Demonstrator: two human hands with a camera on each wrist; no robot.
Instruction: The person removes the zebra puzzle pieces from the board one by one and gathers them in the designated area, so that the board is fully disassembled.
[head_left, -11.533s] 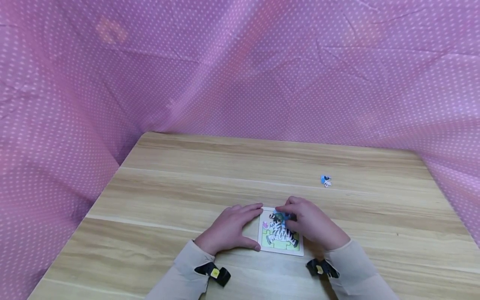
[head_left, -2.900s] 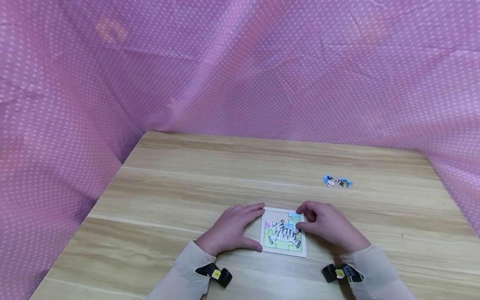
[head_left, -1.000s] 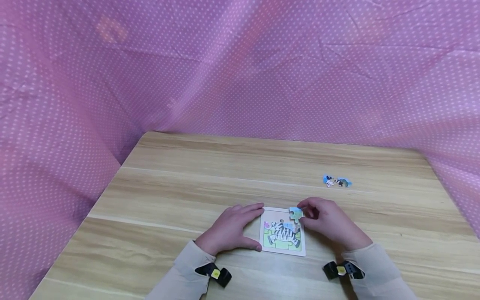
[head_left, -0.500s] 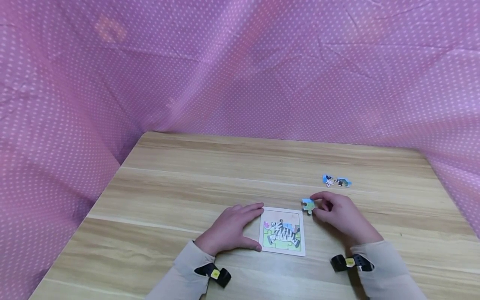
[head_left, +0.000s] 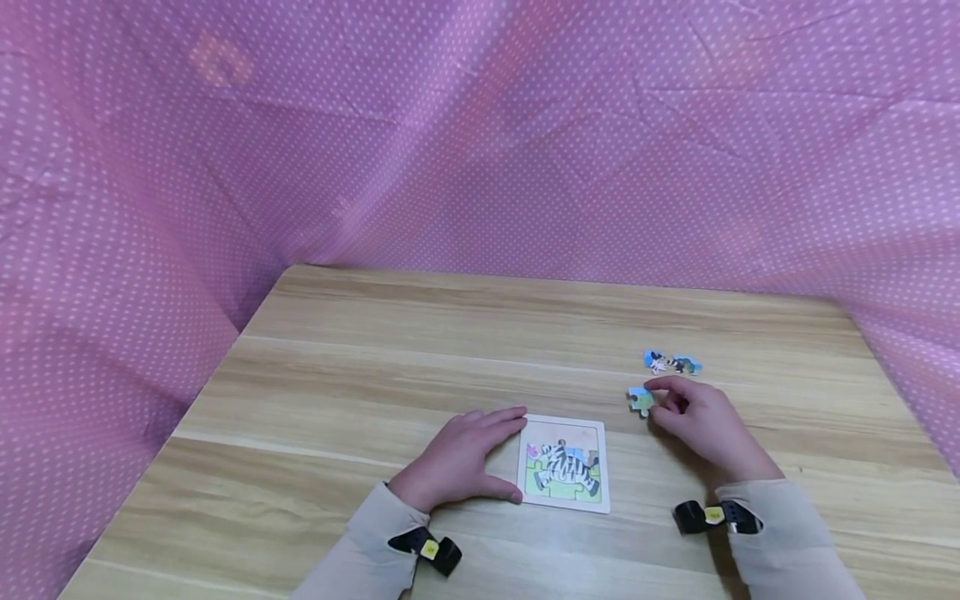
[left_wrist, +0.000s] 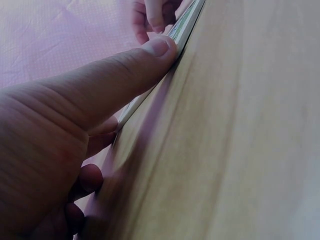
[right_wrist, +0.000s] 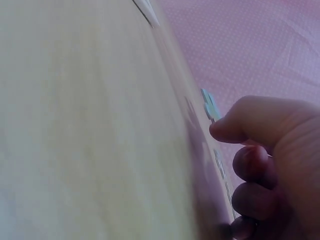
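A square jigsaw puzzle tray (head_left: 564,505) with a zebra picture lies on the table, its upper strip bare of pieces. My left hand (head_left: 467,458) rests along the tray's left side, fingertips at the far corner and thumb at the near corner. In the left wrist view the thumb (left_wrist: 150,52) lies against the tray's edge. To the tray's upper right, my right hand (head_left: 701,421) pinches a blue-and-green puzzle piece (head_left: 641,401) between thumb and index finger. The same puzzle piece (right_wrist: 210,104) shows beyond the thumb in the right wrist view.
Just beyond the right hand, two loose puzzle pieces lie side by side: one blue with black and white (head_left: 655,362), one darker with blue (head_left: 686,365). A pink dotted cloth (head_left: 480,150) hangs behind the wooden table (head_left: 360,375).
My right hand has lifted the blue-and-green piece out of the tray's upper right corner and carried it right and away, toward the loose pieces. The left hand has stayed at the tray.
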